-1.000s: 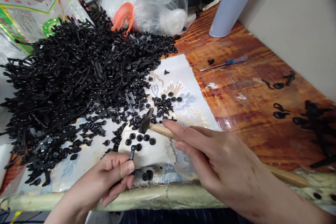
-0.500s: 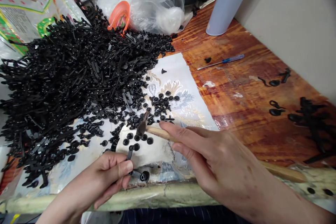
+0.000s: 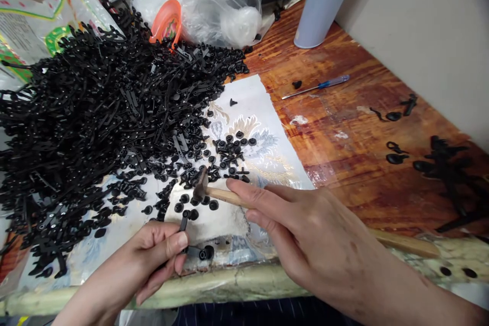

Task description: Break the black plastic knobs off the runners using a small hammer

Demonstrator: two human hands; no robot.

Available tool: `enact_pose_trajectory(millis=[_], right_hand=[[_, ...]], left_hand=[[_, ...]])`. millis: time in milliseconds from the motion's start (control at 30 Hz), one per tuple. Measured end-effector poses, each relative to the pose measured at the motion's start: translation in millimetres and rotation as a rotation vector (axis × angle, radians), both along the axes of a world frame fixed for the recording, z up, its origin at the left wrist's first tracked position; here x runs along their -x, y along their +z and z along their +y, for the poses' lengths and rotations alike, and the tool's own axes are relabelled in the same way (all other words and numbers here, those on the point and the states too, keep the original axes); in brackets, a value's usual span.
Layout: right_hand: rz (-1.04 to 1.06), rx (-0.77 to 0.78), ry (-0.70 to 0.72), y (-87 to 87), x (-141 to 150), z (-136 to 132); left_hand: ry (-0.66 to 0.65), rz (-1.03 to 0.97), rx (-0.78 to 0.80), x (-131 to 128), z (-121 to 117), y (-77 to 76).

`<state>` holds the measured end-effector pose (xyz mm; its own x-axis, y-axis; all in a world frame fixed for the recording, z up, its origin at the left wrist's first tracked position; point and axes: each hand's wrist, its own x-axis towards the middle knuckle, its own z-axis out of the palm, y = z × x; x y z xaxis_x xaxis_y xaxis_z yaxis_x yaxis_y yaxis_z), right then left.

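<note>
My right hand [image 3: 301, 229] is wrapped round the wooden handle of a small hammer [image 3: 225, 196]. Its dark metal head sits just over several round black plastic caps [image 3: 213, 205] on a pale pad [image 3: 225, 224]. Between thumb and fingers, my left hand [image 3: 158, 254] pinches a black plastic link piece [image 3: 184, 221]. One end of that piece points up by the pad. Another black arm with a round end [image 3: 206, 252] sticks out to the right below my thumb; I cannot tell whether the two are joined.
A large heap of black plastic parts [image 3: 95, 107] covers the left of the patterned cloth [image 3: 263, 112]. On the wooden table [image 3: 328, 137] lie a screwdriver [image 3: 317, 86] and more black parts [image 3: 446, 173]. Behind stand an orange bowl [image 3: 162, 18], plastic bags [image 3: 229, 15] and a grey-blue cylinder [image 3: 324, 5].
The view has shifted slightly, so the scene sits a little further left. Both hands keep their holds; the hammer head has tilted a little over the caps.
</note>
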<state>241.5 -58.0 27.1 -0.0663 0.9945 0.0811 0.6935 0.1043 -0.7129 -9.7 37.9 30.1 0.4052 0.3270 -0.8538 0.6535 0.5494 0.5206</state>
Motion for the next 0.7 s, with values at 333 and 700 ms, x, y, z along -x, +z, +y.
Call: enact_pose_trajectory(millis=[333, 700], right_hand=[[-0.005, -0.010, -0.007, -3.6, -0.5, -2.1], [-0.073, -0.060, -0.009, -7.6, -0.9, -0.3]], left_hand=[[-0.015, 0.032, -0.040, 4.2, -2.6, 7.6], [-0.077, 0.046, -0.067, -0.1, -4.0, 8.4]])
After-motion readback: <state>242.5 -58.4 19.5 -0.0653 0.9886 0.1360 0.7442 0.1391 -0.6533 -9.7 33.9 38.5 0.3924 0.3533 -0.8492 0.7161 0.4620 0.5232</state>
